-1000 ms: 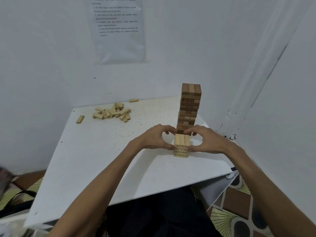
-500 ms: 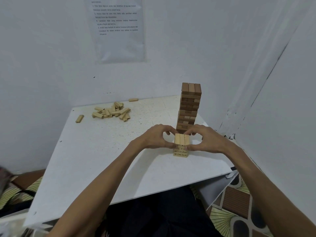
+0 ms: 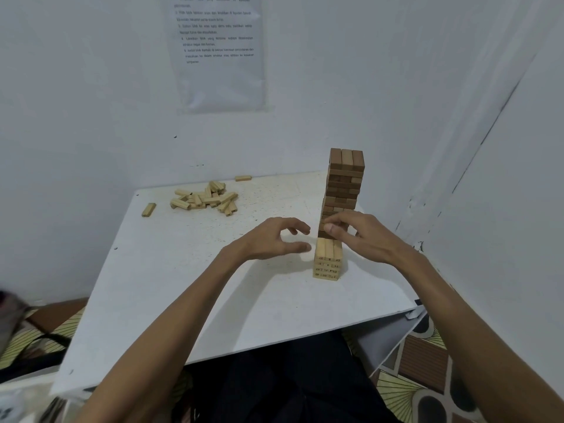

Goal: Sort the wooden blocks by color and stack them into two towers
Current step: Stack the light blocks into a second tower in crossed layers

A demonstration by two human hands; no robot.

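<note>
Ok, status: both hands are off the blocks and hold nothing.

Left hand (image 3: 274,239): fingers loosely curved and spread. The thumb tip sits just beside the top left edge of the light tower (image 3: 328,261). I can't tell whether it touches.

Right hand (image 3: 360,236): hovers over the top right of the light tower, fingers relaxed and curved, thumb pointing left. Nothing shows between thumb and fingers. It covers the tower's back right corner, so contact there is unclear.

Light tower: stands upright near the right edge of the white table (image 3: 183,285), close to me. Four layers are visible. The top layer is three blocks side by side, running away from me. The front faces carry dark handwritten marks, too small to read.

Dark tower (image 3: 345,184): directly behind the light one, much taller, with three blocks on top. My right fingers hide part of its base.

Loose pile of light blocks (image 3: 204,198): far left part of the table, well apart from both towers. One stray block (image 3: 149,209) lies left of the pile. Another single block (image 3: 243,178) lies at the far edge by the wall.

A printed sheet (image 3: 219,53) hangs on the wall above the pile, and its text is too blurred to read. A patterned floor mat (image 3: 406,389) shows at lower right, beyond the table's edge.
</note>
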